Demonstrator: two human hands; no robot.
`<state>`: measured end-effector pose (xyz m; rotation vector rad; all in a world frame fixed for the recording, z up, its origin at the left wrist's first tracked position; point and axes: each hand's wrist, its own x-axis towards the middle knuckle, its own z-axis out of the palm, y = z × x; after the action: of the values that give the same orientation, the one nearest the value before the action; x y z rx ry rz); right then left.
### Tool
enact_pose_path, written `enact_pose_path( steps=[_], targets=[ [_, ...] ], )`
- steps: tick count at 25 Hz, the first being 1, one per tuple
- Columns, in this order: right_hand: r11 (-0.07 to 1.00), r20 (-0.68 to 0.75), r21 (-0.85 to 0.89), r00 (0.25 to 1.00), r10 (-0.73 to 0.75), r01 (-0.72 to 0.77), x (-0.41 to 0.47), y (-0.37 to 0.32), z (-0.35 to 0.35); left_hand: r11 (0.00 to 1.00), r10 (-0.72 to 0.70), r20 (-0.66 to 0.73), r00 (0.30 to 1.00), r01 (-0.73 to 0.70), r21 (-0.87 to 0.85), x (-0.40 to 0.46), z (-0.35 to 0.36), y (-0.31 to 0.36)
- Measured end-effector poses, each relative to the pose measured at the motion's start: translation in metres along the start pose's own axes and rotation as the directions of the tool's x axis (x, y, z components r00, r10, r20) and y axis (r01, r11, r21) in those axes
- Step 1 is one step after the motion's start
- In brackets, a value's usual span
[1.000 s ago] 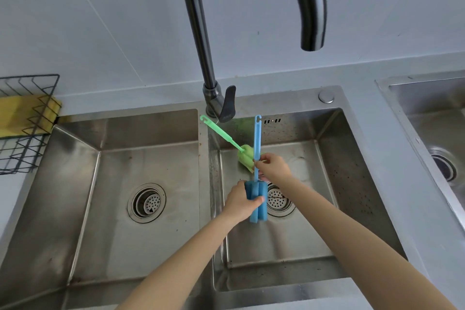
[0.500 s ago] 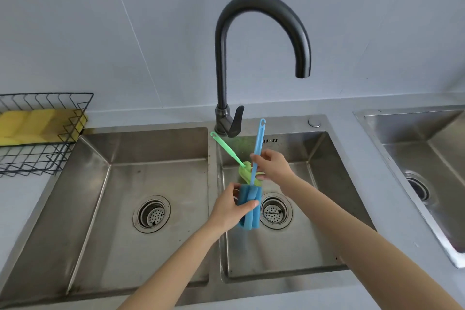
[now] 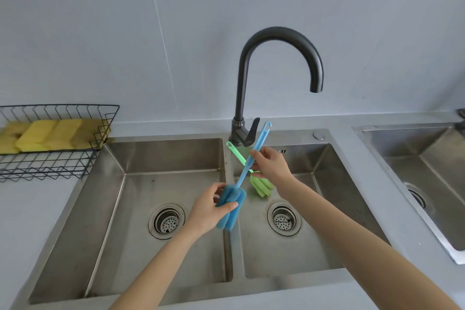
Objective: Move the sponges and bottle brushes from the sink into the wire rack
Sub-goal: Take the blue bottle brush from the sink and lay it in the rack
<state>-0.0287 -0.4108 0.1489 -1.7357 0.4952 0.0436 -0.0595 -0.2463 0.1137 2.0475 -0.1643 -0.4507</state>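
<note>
Black faucet against grey tiled wall

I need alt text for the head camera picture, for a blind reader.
Two hands hold a blue bottle brush over a double sink: left hand on the sponge head, right hand on the handle. Yellow sponges lie in a wire rack.

Grey countertop, wire rack, double sink

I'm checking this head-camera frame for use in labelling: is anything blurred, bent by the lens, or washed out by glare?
Head view: lighting is soft and even, with no hard shadows; the steel sink shows only dull reflections, no blown-out glare. The wide lens bows the counter edge and the wire rack at the left margin. The blue brush, green brush and both hands are sharp enough to outline; the sponges look slightly soft.
</note>
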Motion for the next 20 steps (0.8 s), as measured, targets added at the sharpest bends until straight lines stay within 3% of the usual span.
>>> enact_pose_path(
  steps=[10, 20],
  targets=[
    [0.988, 0.011, 0.079, 0.991, -0.135, 0.133, -0.024, -0.035, 0.105, 0.999, -0.025, -0.091, 0.996, 0.024, -0.022, -0.025, -0.106, -0.052],
    [0.966, -0.029, 0.147, 0.977, -0.21, 0.212, -0.042, -0.073, 0.205, 0.991, 0.074, -0.13, 0.989, -0.059, 0.117, -0.045, -0.218, -0.088]
  ],
)
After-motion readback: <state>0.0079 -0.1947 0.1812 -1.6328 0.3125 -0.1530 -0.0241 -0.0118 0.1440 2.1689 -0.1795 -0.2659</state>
